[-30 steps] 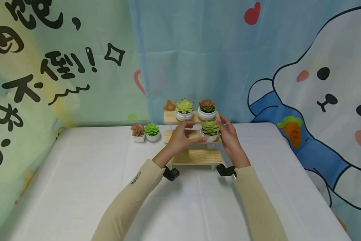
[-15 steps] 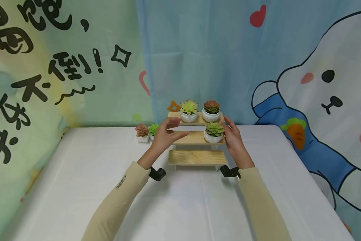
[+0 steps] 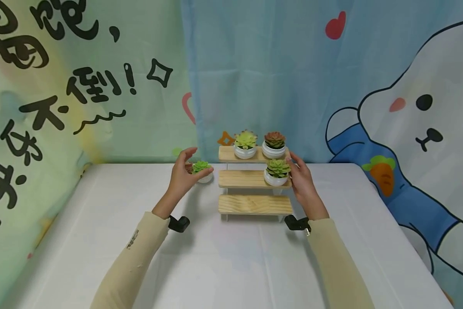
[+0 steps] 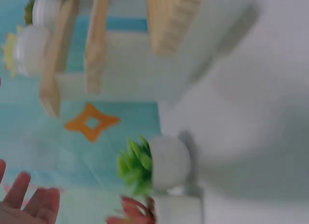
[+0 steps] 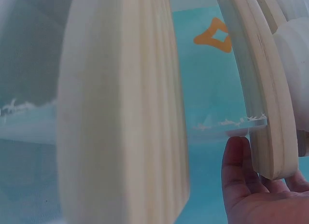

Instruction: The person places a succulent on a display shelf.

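My left hand [image 3: 187, 174] hovers beside two small potted succulents at the left of the stand, thumb and fingers spread with nothing between them. The green succulent [image 3: 202, 170] in its white pot shows past the thumb; the reddish succulent [image 4: 133, 209] is mostly hidden by the hand in the head view. My right hand [image 3: 304, 182] holds the right end of the three-tier wooden stand [image 3: 254, 204], fingers on either side of the middle board [image 5: 273, 113]. Just by it a green succulent [image 3: 277, 172] sits at the right of the middle tier.
On the top tier stand a yellow-green succulent [image 3: 245, 144] and a reddish-brown succulent [image 3: 274, 145]. A white cloth [image 3: 231, 266] covers the table. Printed curtains [image 3: 254, 77] hang right behind it.
My left hand has left the middle-tier succulent and moved left to the two succulents on the table. The right hand stays at the stand's right end. The head view has shifted slightly.
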The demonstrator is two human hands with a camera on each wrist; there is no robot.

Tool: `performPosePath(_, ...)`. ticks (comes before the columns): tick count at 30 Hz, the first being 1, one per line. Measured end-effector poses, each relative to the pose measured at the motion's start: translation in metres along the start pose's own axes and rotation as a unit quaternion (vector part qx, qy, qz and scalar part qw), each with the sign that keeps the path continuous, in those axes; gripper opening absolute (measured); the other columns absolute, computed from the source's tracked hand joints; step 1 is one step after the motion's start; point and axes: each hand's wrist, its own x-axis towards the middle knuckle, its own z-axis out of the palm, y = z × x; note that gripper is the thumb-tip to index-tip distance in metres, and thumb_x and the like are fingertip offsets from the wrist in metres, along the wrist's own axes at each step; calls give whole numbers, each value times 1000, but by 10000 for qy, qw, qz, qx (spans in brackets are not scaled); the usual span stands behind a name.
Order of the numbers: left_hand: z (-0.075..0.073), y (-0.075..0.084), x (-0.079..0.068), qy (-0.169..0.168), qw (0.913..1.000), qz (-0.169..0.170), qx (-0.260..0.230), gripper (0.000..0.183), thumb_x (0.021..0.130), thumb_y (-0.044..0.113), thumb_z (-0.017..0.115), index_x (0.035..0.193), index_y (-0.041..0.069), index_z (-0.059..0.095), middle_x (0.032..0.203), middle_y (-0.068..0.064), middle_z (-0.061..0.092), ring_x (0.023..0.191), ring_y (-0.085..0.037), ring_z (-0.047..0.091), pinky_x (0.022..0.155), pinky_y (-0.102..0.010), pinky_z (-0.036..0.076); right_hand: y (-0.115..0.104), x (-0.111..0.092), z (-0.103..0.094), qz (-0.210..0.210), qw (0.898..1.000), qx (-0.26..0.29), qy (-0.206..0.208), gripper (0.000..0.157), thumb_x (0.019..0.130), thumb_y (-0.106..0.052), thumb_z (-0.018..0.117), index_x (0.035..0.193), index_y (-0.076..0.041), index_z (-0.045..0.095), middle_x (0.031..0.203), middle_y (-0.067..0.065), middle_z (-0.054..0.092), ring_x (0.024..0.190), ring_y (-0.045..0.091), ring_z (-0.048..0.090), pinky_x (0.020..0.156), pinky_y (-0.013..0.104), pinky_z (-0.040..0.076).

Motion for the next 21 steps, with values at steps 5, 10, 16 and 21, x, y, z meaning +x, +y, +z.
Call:
performPosePath(5,-15,-17,1,449,9988,-185,-41,76,82,7,79,144,-3,37,127,-29,42,105,-47,49,98,-58,40,0,0,1,-23,10000,-48,23,61,106,-36,36,158,-17,13,159,14,23,143,27,28,108,35,33)
performPosePath(10,-25,-35,-1,623,9953,-624,393,78,83,14,79,145,-2,35,149,-25,30,136,-39,31,111,-57,26,0,0,-1,-53,10000,-67,-6,61,106,-37,37,158,-17,14,158,15,26,140,24,33,99,25,38)
performPosePath(16,-27,-53,0,558,9909,-1097,546,85,82,17,80,148,-2,30,152,-28,22,141,-42,23,113,-58,24,-2,-3,-3,-6,10000,-45,-36,63,105,-39,39,158,-18,15,155,14,29,126,14,42,89,19,41)
performPosePath(21,-27,-70,0,433,9881,-1285,723,87,82,14,78,148,-5,25,152,-30,12,142,-44,17,111,-59,25,-4,-5,-2,29,9999,-34,-92,62,105,-38,39,158,-18,14,155,14,29,124,13,42,97,24,38)
